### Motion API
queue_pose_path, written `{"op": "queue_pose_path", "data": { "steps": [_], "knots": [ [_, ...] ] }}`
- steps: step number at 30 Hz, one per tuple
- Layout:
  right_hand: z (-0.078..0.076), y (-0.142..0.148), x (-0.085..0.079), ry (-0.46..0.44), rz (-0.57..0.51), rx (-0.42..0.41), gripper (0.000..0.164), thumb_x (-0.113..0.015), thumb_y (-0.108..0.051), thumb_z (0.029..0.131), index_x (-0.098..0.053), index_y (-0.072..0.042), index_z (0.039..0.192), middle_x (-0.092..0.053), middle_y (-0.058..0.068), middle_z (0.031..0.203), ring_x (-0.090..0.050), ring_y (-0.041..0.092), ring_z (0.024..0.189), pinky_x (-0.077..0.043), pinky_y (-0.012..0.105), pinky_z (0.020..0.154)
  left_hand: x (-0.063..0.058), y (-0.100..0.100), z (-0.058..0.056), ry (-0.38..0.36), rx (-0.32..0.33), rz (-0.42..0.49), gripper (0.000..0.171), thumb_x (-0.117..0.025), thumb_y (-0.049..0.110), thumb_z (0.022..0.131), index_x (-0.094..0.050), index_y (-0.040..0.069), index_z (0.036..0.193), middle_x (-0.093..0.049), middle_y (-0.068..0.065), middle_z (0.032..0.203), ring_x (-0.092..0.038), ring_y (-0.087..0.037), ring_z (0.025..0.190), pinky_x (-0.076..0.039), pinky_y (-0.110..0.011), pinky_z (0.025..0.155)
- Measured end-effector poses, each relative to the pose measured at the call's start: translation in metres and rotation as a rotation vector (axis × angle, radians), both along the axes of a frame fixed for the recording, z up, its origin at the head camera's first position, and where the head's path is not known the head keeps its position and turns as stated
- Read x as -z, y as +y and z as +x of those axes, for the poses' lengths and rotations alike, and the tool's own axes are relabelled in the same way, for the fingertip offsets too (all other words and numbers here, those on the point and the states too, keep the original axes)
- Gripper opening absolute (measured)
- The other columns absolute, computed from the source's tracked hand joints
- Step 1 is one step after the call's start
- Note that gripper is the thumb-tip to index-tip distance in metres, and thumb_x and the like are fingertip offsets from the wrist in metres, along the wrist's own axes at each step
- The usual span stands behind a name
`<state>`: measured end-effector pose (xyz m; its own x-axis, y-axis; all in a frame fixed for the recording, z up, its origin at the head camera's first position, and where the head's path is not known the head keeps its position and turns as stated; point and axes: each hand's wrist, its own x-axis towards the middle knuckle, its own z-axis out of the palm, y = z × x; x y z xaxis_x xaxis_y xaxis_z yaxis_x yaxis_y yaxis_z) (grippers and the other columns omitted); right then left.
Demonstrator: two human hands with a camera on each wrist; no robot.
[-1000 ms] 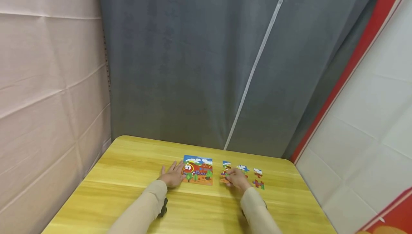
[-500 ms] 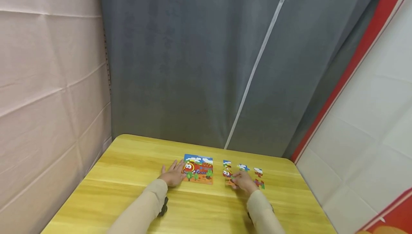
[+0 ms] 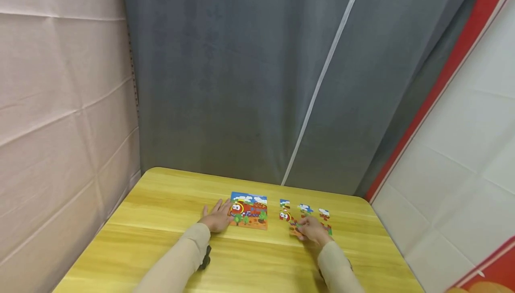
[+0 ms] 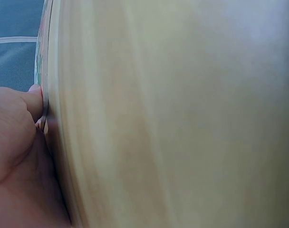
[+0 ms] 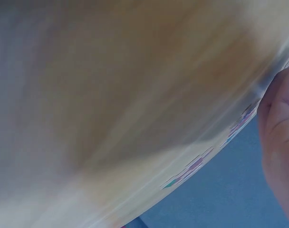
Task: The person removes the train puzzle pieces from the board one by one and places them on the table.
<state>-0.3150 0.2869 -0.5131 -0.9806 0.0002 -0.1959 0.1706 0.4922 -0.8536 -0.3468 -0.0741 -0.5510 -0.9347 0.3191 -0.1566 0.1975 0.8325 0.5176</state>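
Observation:
My left hand (image 3: 217, 219) lies with fingers spread at the left edge of a square picture board (image 3: 253, 221) showing a red cartoon train. In the left wrist view its thumb (image 4: 34, 102) touches the board's edge. Over on the right, my right hand (image 3: 314, 230) pinches an orange puzzle piece (image 3: 295, 229) low over the table. Just behind that piece lies a puzzle piece with the train's face (image 3: 284, 215). A blue-and-white sky piece (image 3: 284, 202) sits above it, apart from it. The right fingertips are mostly hidden in the right wrist view.
More loose puzzle pieces lie around the right hand: a cloud piece (image 3: 305, 207), a white-and-red piece (image 3: 324, 212) and a partly covered one (image 3: 329, 229). The yellow wood-grain table (image 3: 249, 261) ends at a grey curtain (image 3: 225, 105) behind.
My right hand has moved right and slightly toward me, drawing the orange puzzle piece away from below the train-face piece. The left hand has stayed by the board.

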Motion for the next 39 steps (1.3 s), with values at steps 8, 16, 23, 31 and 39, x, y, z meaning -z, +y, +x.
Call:
{"op": "queue_pose_path", "data": {
  "steps": [8, 16, 23, 31, 39],
  "knots": [
    [0.005, 0.014, 0.006, -0.013, -0.028, 0.011, 0.014, -0.056, 0.014, 0.095, -0.057, 0.011, 0.109, -0.057, 0.019, 0.098, -0.058, 0.018, 0.063, -0.057, 0.028, 0.061, 0.013, 0.0, -0.009, 0.012, 0.002, -0.008, 0.064, -0.045, 0.041, 0.108, -0.022, 0.017, 0.163, -0.012, -0.004, 0.171, -0.003, -0.033, 0.156, 0.014, -0.072, 0.113],
    [0.011, 0.026, 0.009, 0.005, -0.02, 0.007, 0.015, -0.058, 0.015, 0.092, -0.058, 0.01, 0.106, -0.06, 0.021, 0.099, -0.059, 0.017, 0.061, -0.054, 0.027, 0.058, 0.031, -0.001, -0.02, 0.022, 0.008, -0.044, 0.066, -0.04, 0.044, 0.108, -0.016, 0.021, 0.165, -0.007, 0.0, 0.171, 0.0, -0.03, 0.157, 0.014, -0.071, 0.113],
    [0.018, 0.039, 0.007, -0.01, 0.041, 0.005, 0.019, -0.058, 0.014, 0.093, -0.058, 0.012, 0.112, -0.06, 0.018, 0.091, -0.059, 0.017, 0.06, -0.055, 0.028, 0.06, 0.028, 0.0, -0.017, 0.028, -0.001, -0.029, 0.065, -0.041, 0.044, 0.108, -0.019, 0.019, 0.164, -0.009, -0.001, 0.171, -0.001, -0.03, 0.157, 0.013, -0.071, 0.114],
    [0.023, 0.051, 0.005, 0.004, 0.139, 0.0, 0.014, -0.059, 0.015, 0.091, -0.06, 0.011, 0.105, -0.061, 0.032, 0.109, -0.06, 0.017, 0.061, -0.057, 0.03, 0.061, 0.006, 0.0, -0.004, 0.008, 0.008, 0.001, 0.064, -0.046, 0.039, 0.108, -0.024, 0.015, 0.163, -0.013, -0.005, 0.17, -0.005, -0.033, 0.156, 0.011, -0.072, 0.114],
    [0.026, 0.062, 0.005, -0.008, 0.199, 0.032, 0.013, -0.06, 0.017, 0.09, -0.059, 0.012, 0.102, -0.059, 0.022, 0.097, -0.061, 0.019, 0.071, -0.059, 0.03, 0.063, 0.01, 0.0, -0.006, 0.001, 0.016, -0.008, 0.064, -0.04, 0.042, 0.109, -0.02, 0.016, 0.164, -0.009, -0.005, 0.171, -0.001, -0.033, 0.156, 0.014, -0.072, 0.113]
  ]
}}
